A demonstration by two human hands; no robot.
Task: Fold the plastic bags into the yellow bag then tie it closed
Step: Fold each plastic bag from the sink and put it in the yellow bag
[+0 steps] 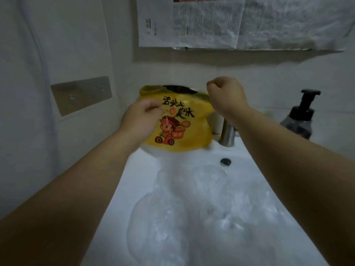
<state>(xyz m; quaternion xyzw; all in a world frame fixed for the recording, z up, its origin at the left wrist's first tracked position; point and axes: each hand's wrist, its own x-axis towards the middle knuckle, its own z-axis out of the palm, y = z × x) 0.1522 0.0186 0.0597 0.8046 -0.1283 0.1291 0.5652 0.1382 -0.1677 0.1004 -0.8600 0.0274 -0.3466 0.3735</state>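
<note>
From the head camera, a bulging yellow plastic bag (184, 129) printed with black characters and a red cartoon delivery rider is held up over the far rim of a white ceramic sink (249, 164), its mouth open at the top with something dark showing inside. The left hand (140, 120) has its fingers curled against the bag's front left side, pinching the thin yellow film near the print. The right hand (226, 95) is closed into a loose fist at the bag's upper right edge; it seems to grip the rim or a handle there, though motion blur hides the plastic between the fingers. Both bare forearms reach in from the bottom corners of the view.

Below the yellow bag, crumpled clear plastic bags (192, 204) lie loose in the sink basin, filling most of it. A dark overflow hole (225, 161) shows in the basin's far wall, and a steel tap base (227, 135) stands on the rim just right of the yellow bag. A dark pump bottle (299, 120) stands further right on the sink ledge. Sheets of printed newspaper (192, 22) are stuck to the wall above, and a clear rectangular adhesive plate (81, 95) sits on the white panel to the left.
</note>
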